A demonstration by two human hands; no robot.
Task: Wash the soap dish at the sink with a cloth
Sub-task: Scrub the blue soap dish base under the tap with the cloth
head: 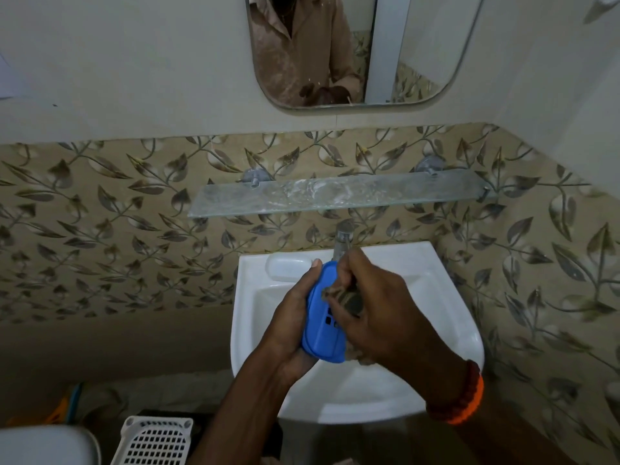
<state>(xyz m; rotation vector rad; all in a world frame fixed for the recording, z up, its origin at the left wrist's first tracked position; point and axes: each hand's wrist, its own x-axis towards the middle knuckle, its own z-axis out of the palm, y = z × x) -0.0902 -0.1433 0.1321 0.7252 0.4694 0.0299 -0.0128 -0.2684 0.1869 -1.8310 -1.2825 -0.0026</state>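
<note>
One blue dish [322, 317] is clasped in the left hand [291, 317] above one sink [446, 297]; one cloth [345, 297] is gripped by the right hand [379, 307].

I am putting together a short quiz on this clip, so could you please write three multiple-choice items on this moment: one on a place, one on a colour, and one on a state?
1. Where is the white soap bar?
A. On the sink rim, left of the tap
B. On the glass shelf
C. In the basket

2. What colour is the soap dish?
A. White
B. Blue
C. Orange

3. How is the soap dish held?
A. Lying flat in the basin
B. Resting on the shelf
C. Gripped in the left hand above the basin, the right hand pressing a cloth against it

Answers: 1 A, the bar sits on the rim's back left corner. 2 B, its plastic is plainly blue. 3 C, both hands meet on it over the bowl.
</note>
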